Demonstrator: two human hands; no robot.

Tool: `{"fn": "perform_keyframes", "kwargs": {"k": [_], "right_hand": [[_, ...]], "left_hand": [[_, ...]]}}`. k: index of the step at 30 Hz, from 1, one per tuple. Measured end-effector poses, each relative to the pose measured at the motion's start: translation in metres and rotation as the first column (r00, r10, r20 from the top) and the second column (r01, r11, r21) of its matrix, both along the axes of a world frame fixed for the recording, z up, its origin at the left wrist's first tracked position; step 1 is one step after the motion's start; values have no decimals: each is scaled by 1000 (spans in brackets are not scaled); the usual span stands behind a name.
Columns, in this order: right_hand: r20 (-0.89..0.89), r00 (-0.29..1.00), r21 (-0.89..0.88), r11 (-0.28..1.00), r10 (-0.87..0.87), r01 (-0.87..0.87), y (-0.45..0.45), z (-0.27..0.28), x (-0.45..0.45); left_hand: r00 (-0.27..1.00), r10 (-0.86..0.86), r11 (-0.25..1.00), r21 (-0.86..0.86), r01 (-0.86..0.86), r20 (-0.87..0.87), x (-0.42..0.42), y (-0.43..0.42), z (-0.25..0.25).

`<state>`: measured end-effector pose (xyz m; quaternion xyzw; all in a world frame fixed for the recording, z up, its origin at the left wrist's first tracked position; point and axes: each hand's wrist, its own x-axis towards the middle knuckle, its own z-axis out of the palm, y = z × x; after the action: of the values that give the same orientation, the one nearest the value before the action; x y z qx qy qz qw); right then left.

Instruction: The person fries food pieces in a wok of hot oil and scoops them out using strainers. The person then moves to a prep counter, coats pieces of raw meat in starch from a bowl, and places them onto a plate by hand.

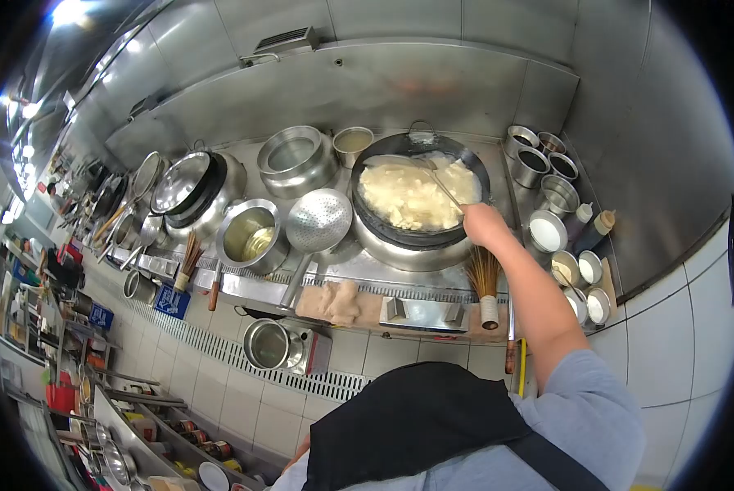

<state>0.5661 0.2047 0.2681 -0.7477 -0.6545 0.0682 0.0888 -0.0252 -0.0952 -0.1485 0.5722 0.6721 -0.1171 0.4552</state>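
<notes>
One broad steel stove (346, 263) carries the black wok (422, 141), its near-right rim just beside the right wrist. Pale food (408, 199) spreads across most of the wok, to the left of the fingers. The long-handled metal utensil (446, 189) leans over that food, its long axis running from the fist away and leftward, its head by the wok's far side. The right hand (482, 224) is the nearer one, fingers seemingly curled round the handle's near end, though their tips are hidden; the left hand is out of sight.
</notes>
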Motion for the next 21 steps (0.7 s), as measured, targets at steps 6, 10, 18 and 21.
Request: {"fn": "perform_keyframes", "kwargs": {"k": [6, 10, 18, 21], "right_hand": [[33, 998, 11, 999, 43, -44, -33, 9, 12], [-136, 990, 206, 977, -28, 56, -49, 31, 35], [-153, 960, 279, 922, -234, 269, -34, 10, 82], [-88, 988, 363, 919, -128, 151, -5, -51, 107]], "left_hand": [[1000, -29, 999, 16, 29, 6, 3, 17, 3], [999, -33, 999, 44, 32, 21, 9, 32, 17], [999, -46, 998, 51, 45, 20, 8, 35, 23], [999, -48, 998, 35, 48, 11, 3, 26, 18]]}}
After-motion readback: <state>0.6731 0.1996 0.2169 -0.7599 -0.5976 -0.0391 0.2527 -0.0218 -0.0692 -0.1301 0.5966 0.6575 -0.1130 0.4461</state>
